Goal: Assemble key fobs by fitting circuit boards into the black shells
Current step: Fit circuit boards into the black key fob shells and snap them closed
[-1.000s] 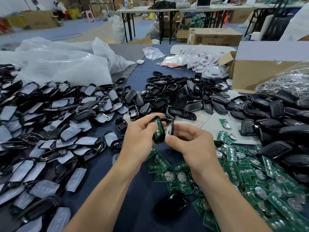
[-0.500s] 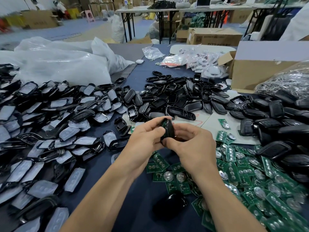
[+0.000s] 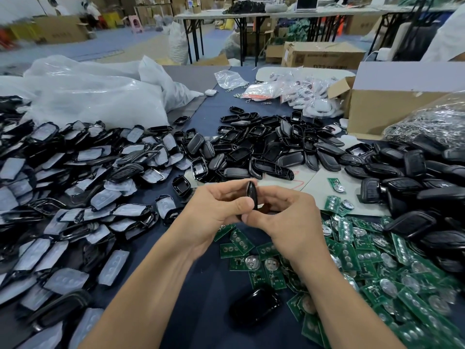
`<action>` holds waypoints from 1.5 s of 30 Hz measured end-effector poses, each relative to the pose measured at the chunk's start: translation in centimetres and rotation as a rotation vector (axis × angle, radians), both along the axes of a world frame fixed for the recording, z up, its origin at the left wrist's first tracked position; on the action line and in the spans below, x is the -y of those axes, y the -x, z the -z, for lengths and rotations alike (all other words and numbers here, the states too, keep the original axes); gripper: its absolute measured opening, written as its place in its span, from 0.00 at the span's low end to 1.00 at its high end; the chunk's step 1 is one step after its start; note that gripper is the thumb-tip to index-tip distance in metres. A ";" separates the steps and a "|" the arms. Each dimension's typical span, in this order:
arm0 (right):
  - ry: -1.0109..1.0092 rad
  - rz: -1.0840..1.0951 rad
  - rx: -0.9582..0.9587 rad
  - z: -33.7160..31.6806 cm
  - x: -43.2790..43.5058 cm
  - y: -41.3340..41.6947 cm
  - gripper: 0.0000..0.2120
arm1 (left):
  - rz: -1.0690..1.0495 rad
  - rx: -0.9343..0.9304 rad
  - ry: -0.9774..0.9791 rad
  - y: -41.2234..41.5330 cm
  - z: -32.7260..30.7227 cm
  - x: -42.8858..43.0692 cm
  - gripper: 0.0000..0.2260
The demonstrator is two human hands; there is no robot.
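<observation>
A closed black key fob [image 3: 252, 195] stands on edge between both hands above the blue table. My left hand [image 3: 214, 215] pinches it from the left with thumb and fingers. My right hand [image 3: 284, 220] grips it from the right, thumb against its lower edge. No circuit board shows on it now. Green circuit boards [image 3: 364, 260] with round silver cells lie in a heap under and right of my right hand. Empty black shells [image 3: 266, 152] are piled behind the hands.
Shells with grey rubber pads [image 3: 75, 187] cover the left side. Black fob parts [image 3: 427, 192] heap at the right. One black fob [image 3: 254, 307] lies near the front. Clear plastic bags [image 3: 95, 94], a cardboard box [image 3: 392, 107] and a heap of metal rings [image 3: 427, 127] stand behind.
One second ago the left hand held a shell with a green board showing and the right held a separate cover. The two halves came together, and both hands now hold one closed fob.
</observation>
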State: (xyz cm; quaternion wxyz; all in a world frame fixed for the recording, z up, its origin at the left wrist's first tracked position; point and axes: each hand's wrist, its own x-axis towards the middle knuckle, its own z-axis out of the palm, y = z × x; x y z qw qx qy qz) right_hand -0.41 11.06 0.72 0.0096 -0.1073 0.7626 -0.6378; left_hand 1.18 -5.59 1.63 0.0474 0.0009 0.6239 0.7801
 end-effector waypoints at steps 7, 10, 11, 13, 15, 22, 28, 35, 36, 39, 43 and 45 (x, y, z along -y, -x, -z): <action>-0.104 0.018 -0.109 -0.4 0.3 -1.0 0.18 | 0.035 -0.041 0.012 -0.3 -0.1 -0.2 0.15; -0.134 -0.003 -0.090 -0.6 0.5 -1.1 0.18 | 0.008 -0.053 0.052 -0.4 -0.1 -0.3 0.15; -0.131 -0.018 -0.085 -0.6 0.5 -1.1 0.18 | 0.000 -0.050 0.068 -0.5 -0.1 -0.3 0.15; -0.114 -0.037 -0.082 -0.7 0.4 -1.1 0.20 | 0.002 -0.038 0.082 -0.5 0.0 -0.2 0.15; -0.096 -0.024 -0.074 -0.7 0.4 -1.2 0.18 | 0.007 -0.039 0.086 -0.5 0.1 -0.5 0.15; -0.479 0.115 -0.247 -0.9 0.8 -1.4 0.19 | -0.355 -0.105 0.419 0.0 0.6 -2.2 0.06; -0.487 0.206 -0.268 -0.4 1.0 -1.2 0.19 | -0.357 -0.126 0.307 0.2 0.4 -1.8 0.17; 0.116 0.088 0.027 -0.4 0.1 0.0 0.12 | -0.305 -0.177 0.207 0.2 -0.1 -0.9 0.17; 0.181 0.085 0.059 -0.4 0.0 0.2 0.11 | -0.289 -0.191 0.188 0.2 -0.2 -0.9 0.15; 0.222 0.117 0.051 -0.1 -0.2 0.4 0.11 | -0.254 -0.205 0.208 0.1 -0.2 -1.0 0.12; 0.219 0.146 0.008 0.2 -0.1 0.5 0.12 | -0.269 -0.173 0.264 -0.1 -0.2 -1.2 0.10; 0.224 0.149 -0.006 0.3 -0.1 0.6 0.13 | -0.270 -0.202 0.264 0.0 -0.2 -1.2 0.13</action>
